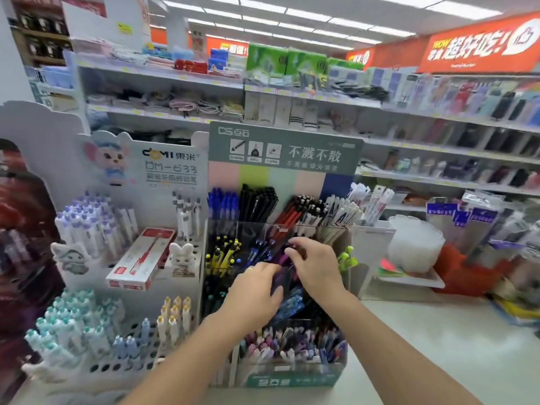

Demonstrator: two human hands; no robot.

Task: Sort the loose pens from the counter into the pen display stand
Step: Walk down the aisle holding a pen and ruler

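- Purple pens: slim plastic barrels, long axis tilted up and to the right, in a middle compartment of the pen display stand, between your hands
- Your left hand: fingers curled down over the pens; grip hidden, so you cannot tell
- Your right hand: fingertips pinching a pen top, blurred
- Stand: clear glossy tiered bins, on the pale smooth worktop
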